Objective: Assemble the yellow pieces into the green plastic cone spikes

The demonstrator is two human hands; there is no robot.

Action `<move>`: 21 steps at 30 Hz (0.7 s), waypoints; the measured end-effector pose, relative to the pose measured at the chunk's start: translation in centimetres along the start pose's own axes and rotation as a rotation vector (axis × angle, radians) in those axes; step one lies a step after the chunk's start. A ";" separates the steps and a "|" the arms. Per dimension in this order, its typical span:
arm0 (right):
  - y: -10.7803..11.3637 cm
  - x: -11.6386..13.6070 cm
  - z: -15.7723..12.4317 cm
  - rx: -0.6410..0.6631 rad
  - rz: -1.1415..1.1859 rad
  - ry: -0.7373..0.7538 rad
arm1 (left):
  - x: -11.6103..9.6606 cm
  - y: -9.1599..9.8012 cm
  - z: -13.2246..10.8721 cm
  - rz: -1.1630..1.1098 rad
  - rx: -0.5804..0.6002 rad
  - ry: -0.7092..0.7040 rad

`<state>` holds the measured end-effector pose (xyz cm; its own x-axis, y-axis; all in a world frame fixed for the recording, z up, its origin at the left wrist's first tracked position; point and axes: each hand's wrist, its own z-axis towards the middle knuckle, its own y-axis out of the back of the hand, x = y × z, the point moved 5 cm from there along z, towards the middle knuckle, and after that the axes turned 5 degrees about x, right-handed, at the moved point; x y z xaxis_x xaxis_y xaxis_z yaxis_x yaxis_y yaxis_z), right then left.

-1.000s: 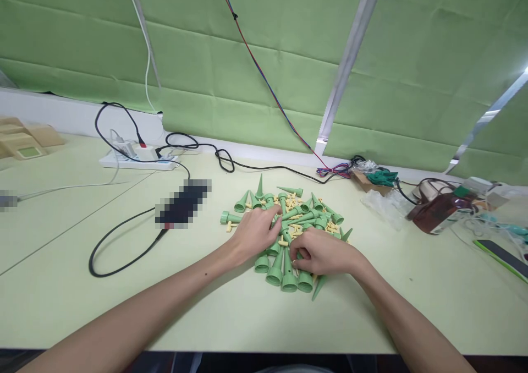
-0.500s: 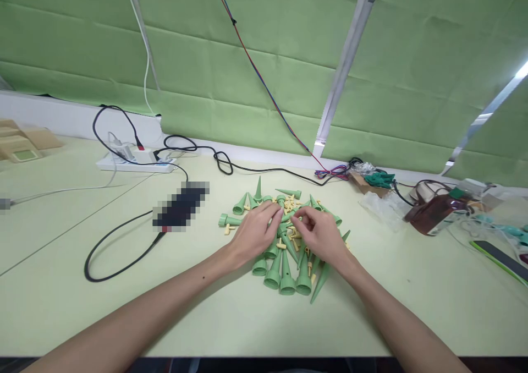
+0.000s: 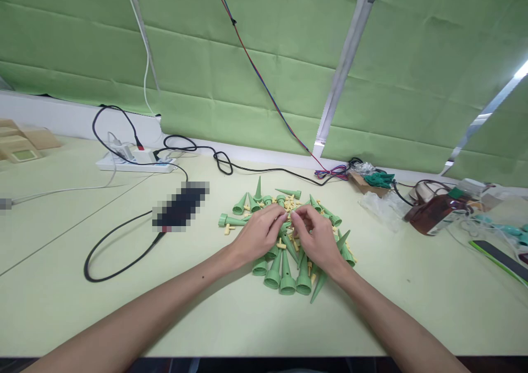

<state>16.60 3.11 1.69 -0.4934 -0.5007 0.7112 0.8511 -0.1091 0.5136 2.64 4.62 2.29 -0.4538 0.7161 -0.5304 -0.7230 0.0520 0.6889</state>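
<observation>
Both hands meet over a pile of green plastic cone spikes point(image 3: 287, 276) and small yellow T-shaped valves point(image 3: 281, 244). My left hand point(image 3: 260, 231) comes in from the left, its thumb and fingers pinched together. Opposite it, my right hand point(image 3: 317, 234) is also closed in a pinch, fingertips almost touching the left ones. Whatever lies between the fingertips is too small and hidden to name. Around the hands the cones lie on their sides or stand, several with open threaded ends facing me. One green cone point(image 3: 231, 220) lies beyond the left hand beside a yellow valve point(image 3: 228, 229).
A pixelated dark device point(image 3: 181, 207) with a black cable lies to the left, before a white power strip point(image 3: 136, 165). At right are a clear plastic bag point(image 3: 383, 210), a brown bottle point(image 3: 437, 213) and a green-edged black phone-like object point(image 3: 501, 258). Cables run along the wall.
My right hand has shifted slightly left, and its fingertips have come closer to those of my left hand. More cones show at its right side. The left hand has barely moved.
</observation>
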 end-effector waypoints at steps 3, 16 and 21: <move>-0.2 0.4 -0.1 0.025 0.034 0.037 | 0.0 0.0 0.0 -0.025 0.013 0.054; 0.8 -1.3 0.6 -0.066 -0.054 0.007 | 1.7 -0.7 -0.4 0.298 0.157 0.229; 0.4 -1.3 0.6 -0.048 -0.073 0.022 | 1.9 -0.7 -0.6 0.321 0.187 0.278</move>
<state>17.47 4.18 1.25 -0.5508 -0.5089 0.6615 0.8208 -0.1866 0.5399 1.99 5.53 0.46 -0.7803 0.5043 -0.3700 -0.4280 0.0008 0.9038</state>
